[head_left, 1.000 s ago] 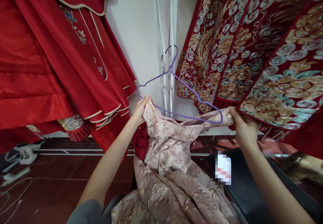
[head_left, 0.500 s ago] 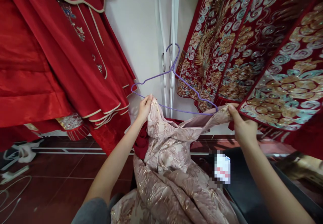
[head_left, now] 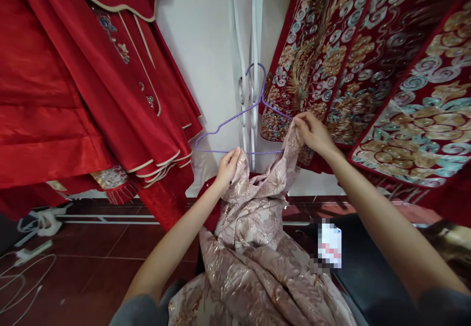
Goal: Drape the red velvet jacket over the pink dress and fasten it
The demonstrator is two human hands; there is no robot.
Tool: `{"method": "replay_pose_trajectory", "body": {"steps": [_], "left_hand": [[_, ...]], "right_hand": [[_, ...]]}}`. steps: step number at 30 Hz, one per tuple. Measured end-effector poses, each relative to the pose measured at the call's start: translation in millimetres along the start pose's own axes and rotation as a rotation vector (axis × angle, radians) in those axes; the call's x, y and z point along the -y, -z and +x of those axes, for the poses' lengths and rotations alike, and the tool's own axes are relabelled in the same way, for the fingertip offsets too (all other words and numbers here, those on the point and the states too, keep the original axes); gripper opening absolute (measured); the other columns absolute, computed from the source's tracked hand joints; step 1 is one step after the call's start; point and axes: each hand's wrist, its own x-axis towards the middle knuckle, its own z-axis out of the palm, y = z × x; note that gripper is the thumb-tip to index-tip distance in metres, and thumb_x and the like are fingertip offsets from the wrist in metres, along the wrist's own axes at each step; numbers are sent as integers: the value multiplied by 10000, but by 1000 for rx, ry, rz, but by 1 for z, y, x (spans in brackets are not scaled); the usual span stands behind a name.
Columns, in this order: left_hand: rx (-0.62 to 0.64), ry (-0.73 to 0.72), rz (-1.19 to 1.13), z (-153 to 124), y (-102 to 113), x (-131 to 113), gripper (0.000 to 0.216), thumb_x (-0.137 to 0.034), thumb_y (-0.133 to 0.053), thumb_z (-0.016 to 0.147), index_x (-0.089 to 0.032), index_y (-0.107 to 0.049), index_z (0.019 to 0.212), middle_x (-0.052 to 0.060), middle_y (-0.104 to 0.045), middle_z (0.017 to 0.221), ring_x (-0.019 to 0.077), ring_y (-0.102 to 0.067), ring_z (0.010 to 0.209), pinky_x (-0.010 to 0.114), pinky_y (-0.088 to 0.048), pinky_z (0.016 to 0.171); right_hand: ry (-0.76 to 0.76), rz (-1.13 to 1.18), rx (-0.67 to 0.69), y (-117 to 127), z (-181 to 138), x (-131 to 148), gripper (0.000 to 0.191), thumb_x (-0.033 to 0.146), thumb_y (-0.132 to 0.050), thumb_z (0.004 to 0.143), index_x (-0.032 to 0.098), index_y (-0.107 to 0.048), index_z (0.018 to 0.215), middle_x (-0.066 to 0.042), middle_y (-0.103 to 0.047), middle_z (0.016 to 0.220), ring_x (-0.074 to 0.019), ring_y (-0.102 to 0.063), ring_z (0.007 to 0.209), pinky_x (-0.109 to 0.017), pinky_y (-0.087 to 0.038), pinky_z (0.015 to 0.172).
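A pale pink brocade garment (head_left: 253,228) with a dark red lining hangs down from both my hands. My left hand (head_left: 227,165) pinches its upper edge just below the bottom bar of a purple wire hanger (head_left: 228,121). My right hand (head_left: 312,131) grips the other part of the garment's top edge, pulled up over the hanger's right shoulder, and covers that end of the wire. The hanger's hook points up in front of a white wall rail (head_left: 252,46).
Red satin robes (head_left: 73,90) hang on the left. Red embroidered skirts (head_left: 386,71) with gold and teal cloud patterns hang on the right. White cables (head_left: 25,262) lie on the dark red tile floor at the left. A black surface (head_left: 364,272) sits at lower right.
My right hand has moved up and to the left, drawing the fabric over the hanger's right shoulder. My left hand has shifted right along the bottom bar. The hanger tilted slightly.
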Motion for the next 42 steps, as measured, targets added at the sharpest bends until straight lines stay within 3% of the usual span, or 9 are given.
{"method": "replay_pose_trajectory", "body": {"steps": [3,7,11,14,23,28,32,37,42], "left_hand": [[-46,-164,190,0,27,-15,414,-558,-549,844,-180,-714,878,56,-707,926,190,-614,926,296,-438,905],[-172,-337,445,2,84,-31,363,-503,-524,872,-188,-661,752,43,-663,862,191,-576,895,288,-428,873],[-212,-329,605,1,136,-32,367,-471,-511,885,-190,-599,666,16,-563,696,160,-513,717,257,-418,738],[-198,-315,639,2,153,-28,360,-466,-515,883,-186,-613,680,15,-557,673,156,-502,688,252,-410,713],[-249,-296,561,13,141,-27,376,-482,-511,882,-155,-692,840,49,-680,832,172,-592,797,249,-439,761],[-184,-342,550,22,136,-37,400,-472,-468,915,-160,-715,884,70,-708,926,191,-624,891,271,-443,843],[-181,-420,616,43,111,-58,405,-474,-472,912,-160,-722,858,59,-702,880,188,-611,845,255,-430,809],[2,-454,728,61,72,-81,357,-459,-524,894,-180,-747,896,59,-716,871,212,-610,832,262,-397,798],[-65,-325,725,57,90,-59,337,-501,-565,861,-230,-714,994,24,-713,848,191,-626,771,243,-407,735]], "right_hand": [[-19,-30,47,1,-5,-4,285,443,-413,938,241,-611,971,-15,-631,774,-203,-588,703,-318,-454,687],[-39,-69,66,8,-8,-2,303,477,-425,929,250,-619,978,-4,-621,729,-189,-561,654,-287,-424,653],[-51,-101,77,11,-5,-1,308,469,-431,924,243,-628,996,-13,-642,742,-194,-566,659,-282,-419,651],[-26,-102,74,10,-3,-3,296,447,-431,930,239,-632,996,-20,-660,789,-200,-586,701,-287,-425,672],[-12,-82,69,10,0,-9,271,425,-455,931,234,-639,985,-12,-664,793,-197,-600,708,-284,-421,680],[-3,-88,71,9,-2,-8,281,430,-447,934,231,-636,994,-17,-676,817,-196,-601,723,-274,-420,681],[-15,-113,67,6,-6,-3,306,453,-413,941,244,-629,1003,-15,-650,759,-194,-577,672,-271,-404,647],[-32,-92,68,9,-8,0,331,490,-419,935,244,-630,999,-9,-640,744,-180,-564,660,-265,-403,646],[-140,-54,27,19,-9,-17,477,579,-385,915,195,-590,718,-45,-635,707,-184,-566,711,-290,-427,716]]}}
